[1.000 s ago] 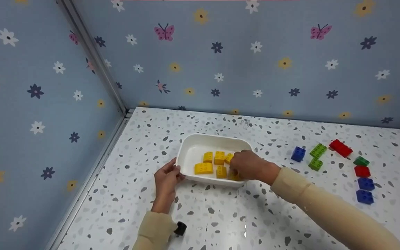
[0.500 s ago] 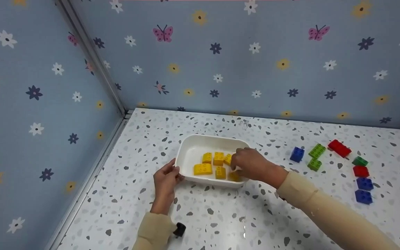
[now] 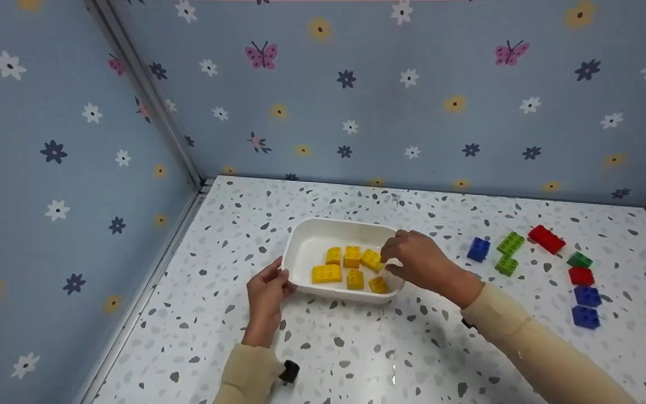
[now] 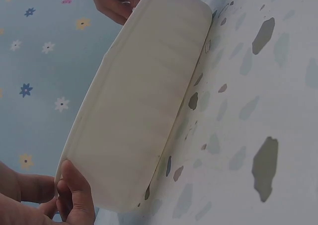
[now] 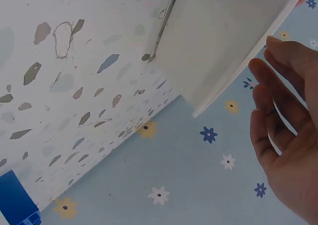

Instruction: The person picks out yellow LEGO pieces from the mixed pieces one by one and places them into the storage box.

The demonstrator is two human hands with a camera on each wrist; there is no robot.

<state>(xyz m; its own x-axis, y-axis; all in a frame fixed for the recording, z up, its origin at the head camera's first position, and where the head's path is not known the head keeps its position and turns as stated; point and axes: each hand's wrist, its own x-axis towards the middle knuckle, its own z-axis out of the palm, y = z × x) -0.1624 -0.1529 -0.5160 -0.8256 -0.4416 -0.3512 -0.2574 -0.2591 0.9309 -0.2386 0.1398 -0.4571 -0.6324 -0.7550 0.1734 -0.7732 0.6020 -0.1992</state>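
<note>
A white plastic tub point(image 3: 323, 223) stands on the speckled table, with several yellow toy bricks point(image 3: 326, 274) lying spread over its floor. At its left end my left hand point(image 3: 267, 294) grips the rim; the left wrist view shows the thumb on the outer wall point(image 4: 134, 96) and the fingers behind. My right hand point(image 3: 415, 258) is over the tub's right rim, fingers loosely bent, close to a yellow brick point(image 3: 372, 259). In the right wrist view that hand point(image 5: 288, 106) has its fingers apart and nothing visible between them.
To the right lie a blue brick point(image 3: 479, 249), two light green bricks point(image 3: 510, 243), and a long red brick point(image 3: 546, 239). Farther right, a dark green brick point(image 3: 580, 259), a red one point(image 3: 581, 275) and two blue ones point(image 3: 586, 317) form a column. A patterned wall point(image 3: 323, 101) rises behind the table.
My right hand has drawn back to the right, from inside the tub to its right rim, uncovering the yellow bricks there. My left hand keeps its grip on the tub.
</note>
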